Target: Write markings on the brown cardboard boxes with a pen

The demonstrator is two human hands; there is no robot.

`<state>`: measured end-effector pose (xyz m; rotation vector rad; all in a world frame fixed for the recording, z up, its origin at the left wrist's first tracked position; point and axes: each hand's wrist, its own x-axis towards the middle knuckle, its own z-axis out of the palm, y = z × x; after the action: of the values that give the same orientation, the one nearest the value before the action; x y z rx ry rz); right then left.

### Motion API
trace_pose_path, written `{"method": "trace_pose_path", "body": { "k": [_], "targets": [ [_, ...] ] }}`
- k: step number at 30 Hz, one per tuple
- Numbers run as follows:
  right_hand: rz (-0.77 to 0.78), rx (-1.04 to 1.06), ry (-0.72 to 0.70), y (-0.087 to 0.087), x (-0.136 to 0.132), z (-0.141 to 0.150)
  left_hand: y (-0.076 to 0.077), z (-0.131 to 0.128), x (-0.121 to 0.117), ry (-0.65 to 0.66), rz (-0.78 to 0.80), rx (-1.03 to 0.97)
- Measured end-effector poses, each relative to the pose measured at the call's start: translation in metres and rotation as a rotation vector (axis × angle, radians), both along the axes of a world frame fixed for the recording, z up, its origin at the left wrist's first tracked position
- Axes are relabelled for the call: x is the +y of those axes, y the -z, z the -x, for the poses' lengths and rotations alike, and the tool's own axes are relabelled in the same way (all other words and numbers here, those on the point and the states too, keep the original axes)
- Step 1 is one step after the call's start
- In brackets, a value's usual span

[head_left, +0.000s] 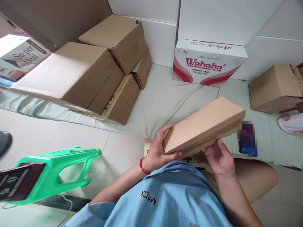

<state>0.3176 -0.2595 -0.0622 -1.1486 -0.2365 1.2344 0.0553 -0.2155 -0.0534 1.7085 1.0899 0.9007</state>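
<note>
A long, plain brown cardboard box (201, 124) is held tilted above my lap, its right end raised. My left hand (157, 149) grips the box's left end, thumb along the lower edge and fingers over the far side; a red bracelet circles the wrist. Under the box's near long side, my right hand (221, 157) has its fingers curled against the lower edge, partly hidden by the box. A strip runs along that near side, perhaps tape or a seam.
Several stacked cardboard boxes (92, 72) stand on the cloth-covered surface (153, 94) at left. A white-and-red Wahaha carton (208, 64) sits at the back, another brown box (272, 88) at right. A pixelated dark object (247, 138) lies nearby. A green plastic stool (54, 170) is at lower left.
</note>
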Motion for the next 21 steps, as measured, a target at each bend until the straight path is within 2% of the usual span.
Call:
{"method": "trace_pose_path", "body": {
  "k": [3,5,9,12,17,19,21],
  "targets": [
    [0.011,0.061,-0.079,-0.004,0.002,0.0,0.003,0.001,-0.001,-0.006,-0.256,0.104],
    [-0.012,0.047,-0.074,-0.007,0.004,-0.001,0.005,0.003,0.0,0.017,-0.346,0.173],
    [-0.061,-0.037,-0.028,-0.014,0.003,-0.003,0.014,0.01,0.006,0.075,-0.375,0.277],
    [-0.092,-0.158,-0.027,-0.019,-0.009,-0.004,0.021,0.015,0.011,0.058,-0.347,0.276],
    [-0.082,-0.276,-0.149,-0.03,-0.041,-0.006,0.029,0.02,0.012,-0.022,-0.327,0.224],
    [-0.04,-0.278,-0.207,-0.032,-0.046,-0.009,0.029,0.02,0.013,-0.078,-0.396,0.203],
    [-0.017,-0.294,-0.185,-0.034,-0.042,-0.011,0.028,0.02,0.017,-0.158,-0.548,0.206]
  ]
}}
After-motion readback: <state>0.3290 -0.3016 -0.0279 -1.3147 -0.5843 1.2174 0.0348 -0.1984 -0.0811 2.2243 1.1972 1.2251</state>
